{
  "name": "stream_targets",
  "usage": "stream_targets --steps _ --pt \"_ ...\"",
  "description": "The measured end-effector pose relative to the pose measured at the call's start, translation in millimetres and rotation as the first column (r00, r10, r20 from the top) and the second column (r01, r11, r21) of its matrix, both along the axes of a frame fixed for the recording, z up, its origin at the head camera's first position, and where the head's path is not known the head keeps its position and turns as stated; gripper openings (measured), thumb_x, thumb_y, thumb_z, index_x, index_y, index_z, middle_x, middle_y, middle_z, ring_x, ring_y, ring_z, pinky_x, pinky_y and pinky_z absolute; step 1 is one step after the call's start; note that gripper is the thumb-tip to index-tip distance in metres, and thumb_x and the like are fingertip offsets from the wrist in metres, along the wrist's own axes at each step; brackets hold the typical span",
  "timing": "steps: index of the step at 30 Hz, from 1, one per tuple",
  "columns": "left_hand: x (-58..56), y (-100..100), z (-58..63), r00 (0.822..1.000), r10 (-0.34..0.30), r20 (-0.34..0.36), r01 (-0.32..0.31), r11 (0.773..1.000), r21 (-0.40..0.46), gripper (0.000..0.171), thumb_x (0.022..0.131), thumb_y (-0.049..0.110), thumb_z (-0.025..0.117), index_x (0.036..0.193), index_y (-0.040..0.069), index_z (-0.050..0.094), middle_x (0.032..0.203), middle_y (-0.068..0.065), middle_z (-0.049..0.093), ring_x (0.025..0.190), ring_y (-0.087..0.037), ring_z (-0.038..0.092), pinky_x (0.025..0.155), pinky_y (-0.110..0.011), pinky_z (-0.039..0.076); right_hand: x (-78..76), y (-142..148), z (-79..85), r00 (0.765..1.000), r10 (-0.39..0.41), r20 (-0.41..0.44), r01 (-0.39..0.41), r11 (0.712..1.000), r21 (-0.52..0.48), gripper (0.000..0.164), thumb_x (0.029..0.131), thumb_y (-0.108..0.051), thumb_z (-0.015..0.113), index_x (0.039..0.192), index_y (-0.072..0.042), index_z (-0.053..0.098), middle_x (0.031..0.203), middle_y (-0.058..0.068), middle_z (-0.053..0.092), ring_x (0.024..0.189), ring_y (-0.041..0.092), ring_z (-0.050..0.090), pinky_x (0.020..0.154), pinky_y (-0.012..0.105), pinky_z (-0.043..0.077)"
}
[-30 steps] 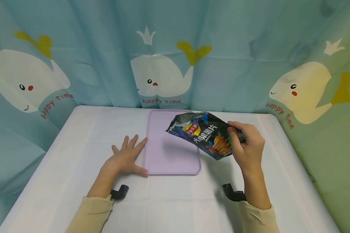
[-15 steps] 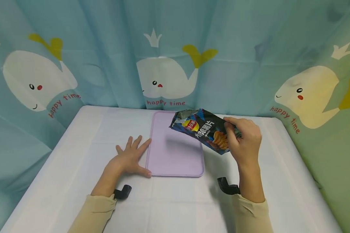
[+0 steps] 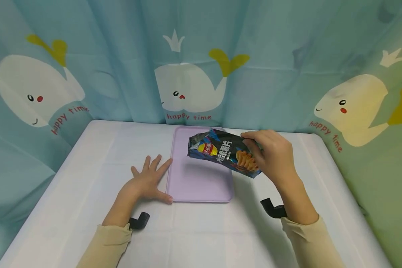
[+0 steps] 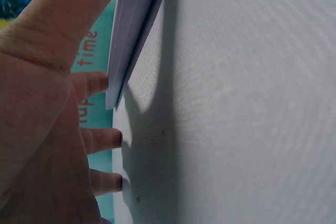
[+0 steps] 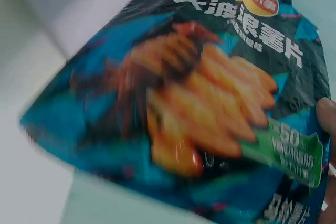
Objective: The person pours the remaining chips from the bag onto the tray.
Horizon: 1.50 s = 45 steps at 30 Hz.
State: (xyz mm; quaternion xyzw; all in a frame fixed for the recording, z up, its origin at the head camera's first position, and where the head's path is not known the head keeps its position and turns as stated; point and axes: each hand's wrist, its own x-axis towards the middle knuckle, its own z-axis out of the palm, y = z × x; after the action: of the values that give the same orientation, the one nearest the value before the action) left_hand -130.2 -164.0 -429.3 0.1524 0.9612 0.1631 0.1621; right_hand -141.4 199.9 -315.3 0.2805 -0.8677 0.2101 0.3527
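Note:
My right hand [image 3: 273,154] pinches a dark blue and black chip bag [image 3: 226,150] by its right end, above a lilac tray [image 3: 201,188]. The bag's torn-looking silvery end points left, and a shadow falls on the tray below it. Close up in the right wrist view, the bag [image 5: 210,93] shows ridged chips and a green label. At the tray's left edge my left hand [image 3: 144,184] lies with fingers spread, thumb and index touching the rim. From the left wrist view, fingertips of the left hand [image 4: 58,108] meet the tray side [image 4: 128,30] and the cloth.
A white cloth [image 3: 201,238] covers the table. Behind it hangs a blue-green curtain [image 3: 127,74] printed with whales, close to the table's far edge. Black wrist mounts [image 3: 139,221] stick out at both sleeves.
My right hand has carried the chip bag leftward, farther over the tray. The left hand stays at the tray's edge, and the head view has shifted slightly.

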Motion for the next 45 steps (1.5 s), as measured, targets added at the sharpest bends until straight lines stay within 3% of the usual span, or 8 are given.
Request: stream_targets --steps 7,12,22,38,45 --pt "-1.6 -0.8 0.5 1.000 0.007 0.003 -0.007 1.000 0.001 0.134 0.055 0.072 0.084 0.160 0.021 0.021 0.164 -0.026 0.010 0.147 -0.058 -0.002 0.094 -0.090 -0.001 -11.6 -1.0 23.9 0.996 0.090 0.011 -0.091 0.987 0.135 0.019 0.085 -0.010 0.079 0.104 -0.013 0.078 0.093 0.004 0.077 0.077 0.022 0.071 0.057 0.036 0.053" --pt "-1.7 0.6 -0.8 1.000 0.003 0.010 -0.003 1.000 0.002 0.134 0.054 0.074 0.083 0.161 0.021 0.020 0.165 -0.025 0.009 0.147 -0.058 -0.003 0.094 -0.090 -0.002 -15.3 0.8 30.0 0.991 0.131 0.003 -0.129 0.973 0.192 0.027 0.083 -0.009 0.080 0.109 -0.017 0.077 0.088 0.003 0.076 0.069 0.020 0.067 0.051 0.034 0.049" --pt "-2.0 -0.3 -1.7 1.000 -0.001 0.003 0.001 1.000 0.015 0.134 0.055 0.072 0.084 0.160 0.021 0.020 0.164 -0.026 0.008 0.147 -0.058 -0.004 0.093 -0.090 -0.001 -20.6 -1.0 44.5 0.979 0.180 0.091 -0.200 0.928 0.314 0.028 0.083 -0.006 0.079 0.107 -0.019 0.078 0.081 0.002 0.073 0.061 0.017 0.062 0.045 0.030 0.045" --pt "-3.3 -0.1 1.4 0.999 0.005 0.046 -0.009 0.997 0.078 0.129 0.059 0.064 0.087 0.161 0.023 0.018 0.165 -0.025 0.000 0.146 -0.057 -0.013 0.093 -0.089 -0.009 -21.1 0.4 59.1 0.980 0.159 0.116 -0.190 0.918 0.348 0.026 0.084 -0.008 0.078 0.107 -0.022 0.079 0.080 -0.002 0.073 0.060 0.013 0.061 0.045 0.029 0.043" --pt "-3.8 -0.3 0.3 0.999 0.017 0.036 -0.019 0.997 0.071 0.130 0.058 0.065 0.087 0.161 0.024 0.019 0.165 -0.025 0.003 0.146 -0.057 -0.011 0.092 -0.090 -0.007 -22.9 -3.3 63.3 0.979 0.158 0.130 -0.194 0.918 0.346 0.024 0.087 -0.009 0.076 0.106 -0.023 0.079 0.076 -0.004 0.070 0.056 0.010 0.055 0.044 0.027 0.038"
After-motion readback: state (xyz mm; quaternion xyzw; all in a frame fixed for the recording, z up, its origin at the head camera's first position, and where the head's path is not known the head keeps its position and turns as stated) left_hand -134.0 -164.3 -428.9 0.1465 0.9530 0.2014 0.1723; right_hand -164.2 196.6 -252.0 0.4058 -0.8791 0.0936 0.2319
